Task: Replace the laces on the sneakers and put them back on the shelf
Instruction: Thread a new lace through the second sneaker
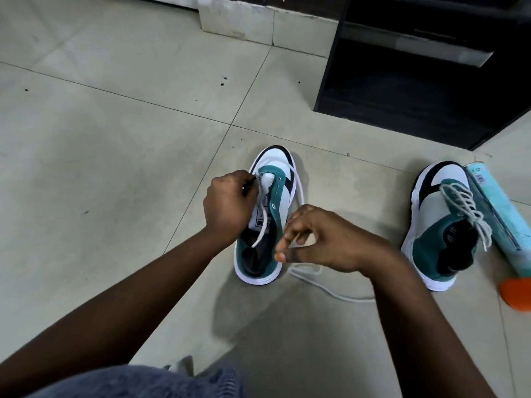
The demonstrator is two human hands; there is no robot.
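On the floor tiles before the dark shelf (408,90), the unlaced sneaker (275,196) could lose its white lace (260,234) from the toe eyelet if the left hand (227,205), apparently pinching it there, slips, while the right hand (319,239) pinches its other run; the laced sneaker (442,225) touches a teal box (500,219), contents unseen.

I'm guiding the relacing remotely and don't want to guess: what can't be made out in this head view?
- Lace tip and lowest left eyelets of the near sneaker: covered by the left hand.
- Whether the right hand actually pinches the white lace: its fingers hide the contact.
- Orange object: cut off by the right edge.
- Print on the teal box: too small.
- Dark shelf unit interior: in shadow.
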